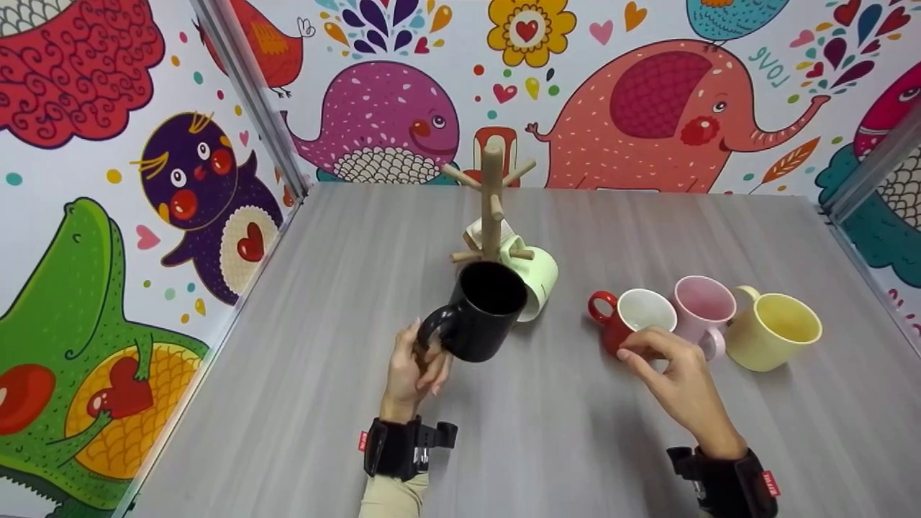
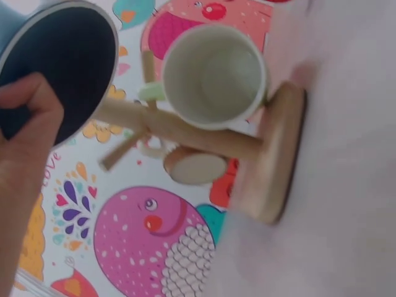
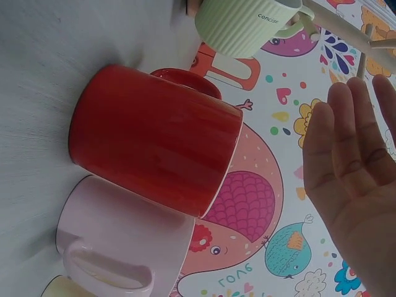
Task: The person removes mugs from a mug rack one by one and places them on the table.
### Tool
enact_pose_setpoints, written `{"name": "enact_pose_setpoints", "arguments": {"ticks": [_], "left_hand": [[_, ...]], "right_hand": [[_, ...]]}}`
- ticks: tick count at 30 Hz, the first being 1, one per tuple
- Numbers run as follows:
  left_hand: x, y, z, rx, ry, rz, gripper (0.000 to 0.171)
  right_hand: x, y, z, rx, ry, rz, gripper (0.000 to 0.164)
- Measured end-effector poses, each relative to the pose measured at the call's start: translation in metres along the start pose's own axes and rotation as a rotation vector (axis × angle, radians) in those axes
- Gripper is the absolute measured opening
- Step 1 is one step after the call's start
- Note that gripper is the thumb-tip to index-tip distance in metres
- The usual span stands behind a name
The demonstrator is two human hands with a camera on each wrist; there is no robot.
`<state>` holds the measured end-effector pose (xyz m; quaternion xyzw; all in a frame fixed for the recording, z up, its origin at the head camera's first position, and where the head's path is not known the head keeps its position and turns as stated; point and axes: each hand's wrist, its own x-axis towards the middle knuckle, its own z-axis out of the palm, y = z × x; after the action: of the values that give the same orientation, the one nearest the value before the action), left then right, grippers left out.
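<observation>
Hanging before the wooden rack point(image 1: 492, 194), the black mug point(image 1: 481, 327) tipped its mouth upward, long axis slanted, handle jutting left, and the left hand point(image 1: 411, 374) had its fingers curled around that handle! Right behind, the green mug point(image 1: 543, 277) on a low peg crowded the way. The right hand point(image 1: 680, 381) hovered by the red mug point(image 1: 613, 332), fingers loosely extended, gripping nothing; pink mug point(image 1: 691, 327) and yellow mug point(image 1: 755, 342) stood alongside.

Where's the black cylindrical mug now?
In the head view, the black mug is near centre, held in the left hand, front-left of the pale-green ribbed mug on the wooden rack.
</observation>
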<state>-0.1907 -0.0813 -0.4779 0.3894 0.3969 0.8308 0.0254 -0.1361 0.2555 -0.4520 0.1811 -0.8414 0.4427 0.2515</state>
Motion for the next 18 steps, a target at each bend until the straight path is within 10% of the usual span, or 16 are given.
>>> {"name": "enact_pose_setpoints", "arguments": {"ticks": [18], "left_hand": [[0.012, -0.006, 0.026, -0.129, -0.166, 0.062, 0.058]], "right_hand": [[0.001, -0.004, -0.003, 0.056, 0.035, -0.010, 0.026]]}}
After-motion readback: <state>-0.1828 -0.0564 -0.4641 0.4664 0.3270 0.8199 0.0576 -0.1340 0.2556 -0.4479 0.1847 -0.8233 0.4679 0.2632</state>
